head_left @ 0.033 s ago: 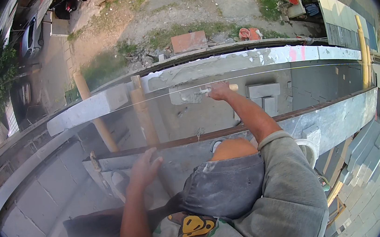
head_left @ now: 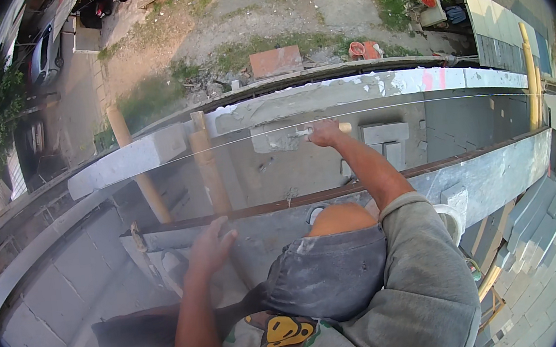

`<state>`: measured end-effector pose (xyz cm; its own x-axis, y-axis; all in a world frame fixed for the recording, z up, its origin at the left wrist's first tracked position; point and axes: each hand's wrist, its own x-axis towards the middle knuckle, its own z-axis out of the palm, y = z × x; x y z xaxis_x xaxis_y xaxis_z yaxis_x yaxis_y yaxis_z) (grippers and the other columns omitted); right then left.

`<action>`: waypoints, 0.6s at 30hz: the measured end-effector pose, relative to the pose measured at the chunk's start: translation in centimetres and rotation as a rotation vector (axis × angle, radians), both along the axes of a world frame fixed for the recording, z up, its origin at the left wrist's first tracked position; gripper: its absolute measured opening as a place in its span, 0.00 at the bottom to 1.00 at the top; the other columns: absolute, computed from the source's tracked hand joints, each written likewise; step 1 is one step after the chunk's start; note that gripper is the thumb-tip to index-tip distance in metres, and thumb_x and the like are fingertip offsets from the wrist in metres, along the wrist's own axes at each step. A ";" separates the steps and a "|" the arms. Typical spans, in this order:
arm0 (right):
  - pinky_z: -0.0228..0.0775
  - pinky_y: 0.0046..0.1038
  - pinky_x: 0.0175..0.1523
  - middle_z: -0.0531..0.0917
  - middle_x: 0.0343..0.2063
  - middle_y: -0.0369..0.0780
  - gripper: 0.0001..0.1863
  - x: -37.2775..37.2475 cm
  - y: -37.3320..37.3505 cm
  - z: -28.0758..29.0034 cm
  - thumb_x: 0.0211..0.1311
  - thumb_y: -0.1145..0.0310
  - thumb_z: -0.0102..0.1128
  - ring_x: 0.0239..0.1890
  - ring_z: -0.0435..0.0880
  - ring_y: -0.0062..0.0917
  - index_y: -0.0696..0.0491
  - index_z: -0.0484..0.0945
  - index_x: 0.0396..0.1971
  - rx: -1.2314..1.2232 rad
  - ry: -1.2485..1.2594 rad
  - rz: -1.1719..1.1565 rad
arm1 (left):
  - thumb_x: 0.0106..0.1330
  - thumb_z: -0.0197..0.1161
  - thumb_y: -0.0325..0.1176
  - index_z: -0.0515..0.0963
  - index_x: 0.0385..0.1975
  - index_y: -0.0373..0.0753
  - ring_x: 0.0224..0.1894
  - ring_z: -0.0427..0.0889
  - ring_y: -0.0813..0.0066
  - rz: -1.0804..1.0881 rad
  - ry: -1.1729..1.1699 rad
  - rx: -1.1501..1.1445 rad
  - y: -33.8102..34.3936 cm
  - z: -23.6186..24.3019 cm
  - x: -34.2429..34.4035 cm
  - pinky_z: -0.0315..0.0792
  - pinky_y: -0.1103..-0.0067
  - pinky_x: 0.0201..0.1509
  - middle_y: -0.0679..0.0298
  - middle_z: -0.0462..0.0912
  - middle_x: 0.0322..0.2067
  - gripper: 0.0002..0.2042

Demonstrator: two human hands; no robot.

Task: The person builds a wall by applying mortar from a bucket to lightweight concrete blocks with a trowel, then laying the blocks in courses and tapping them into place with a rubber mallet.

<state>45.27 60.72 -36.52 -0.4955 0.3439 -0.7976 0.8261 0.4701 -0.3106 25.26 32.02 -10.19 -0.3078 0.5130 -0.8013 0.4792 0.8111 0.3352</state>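
In my right hand point(head_left: 325, 133) is a trowel point(head_left: 276, 141) with a pale handle and a broad grey blade smeared with mortar. The blade points left, just below a row of light blocks point(head_left: 297, 103) coated in places with grey mortar. A thin taut string point(head_left: 380, 108) runs along the row, close above my hand. My left hand point(head_left: 210, 248) is open, thumb apart, holding nothing. Its fingertips are beside the dark edge of a long grey plank point(head_left: 490, 166) in front of me; whether they touch it I cannot tell.
Bamboo poles point(head_left: 208, 161) stand between plank and wall at left, with another pole point(head_left: 531, 76) at far right. Grey blocks point(head_left: 384, 134) lie below, beyond the plank. A white bucket point(head_left: 449, 220) is by my right side. Past the wall is the ground far below.
My right hand and the trowel have shifted slightly to the right. My left hand stays in about the same place.
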 end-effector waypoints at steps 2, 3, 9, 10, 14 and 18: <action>0.49 0.60 0.66 0.75 0.58 0.39 0.25 2.1 1.5 -0.3 0.55 0.50 0.59 0.63 0.69 0.37 0.38 0.74 0.54 0.020 -0.018 -0.037 | 0.64 0.59 0.46 0.71 0.56 0.37 0.57 0.73 0.50 -0.002 0.002 0.015 -0.3 -0.5 -0.1 0.66 0.65 0.61 0.48 0.76 0.53 0.24; 0.49 0.60 0.66 0.75 0.58 0.39 0.25 2.8 2.1 -0.5 0.55 0.49 0.59 0.63 0.70 0.38 0.37 0.75 0.54 -0.004 -0.024 -0.029 | 0.64 0.59 0.46 0.71 0.56 0.37 0.57 0.73 0.49 -0.004 0.005 0.030 -0.6 -0.8 -0.2 0.66 0.65 0.61 0.48 0.76 0.53 0.24; 0.54 0.54 0.65 0.74 0.58 0.40 0.28 8.7 7.5 -0.4 0.53 0.46 0.61 0.62 0.70 0.38 0.37 0.75 0.55 0.022 -0.092 0.020 | 0.65 0.58 0.46 0.72 0.56 0.36 0.58 0.72 0.49 -0.033 -0.001 0.021 0.6 -0.4 0.3 0.65 0.66 0.62 0.48 0.75 0.54 0.25; 0.56 0.47 0.65 0.73 0.60 0.41 0.31 8.9 8.4 0.7 0.53 0.44 0.61 0.63 0.69 0.38 0.39 0.74 0.57 0.023 -0.136 0.056 | 0.65 0.58 0.46 0.72 0.56 0.36 0.58 0.72 0.49 -0.035 0.004 0.020 0.3 -0.2 0.0 0.65 0.66 0.62 0.48 0.75 0.54 0.25; 0.58 0.46 0.65 0.73 0.60 0.41 0.31 11.6 10.3 2.4 0.54 0.45 0.61 0.64 0.69 0.38 0.42 0.73 0.57 0.095 -0.134 0.097 | 0.65 0.57 0.47 0.71 0.57 0.36 0.58 0.72 0.50 -0.051 -0.009 -0.009 0.1 -1.4 -0.2 0.65 0.66 0.62 0.48 0.75 0.55 0.25; 0.61 0.47 0.61 0.77 0.54 0.41 0.25 13.7 10.9 3.8 0.52 0.49 0.63 0.58 0.74 0.38 0.41 0.78 0.51 0.186 -0.033 0.072 | 0.65 0.57 0.46 0.71 0.57 0.36 0.58 0.73 0.51 -0.061 -0.013 0.002 0.7 -1.6 -0.1 0.66 0.66 0.61 0.48 0.75 0.55 0.25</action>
<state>58.96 71.64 -32.70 -0.4988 0.4513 -0.7400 0.7967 0.5749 -0.1864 25.14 32.69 -11.77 -0.2655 0.5318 -0.8041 0.5237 0.7799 0.3429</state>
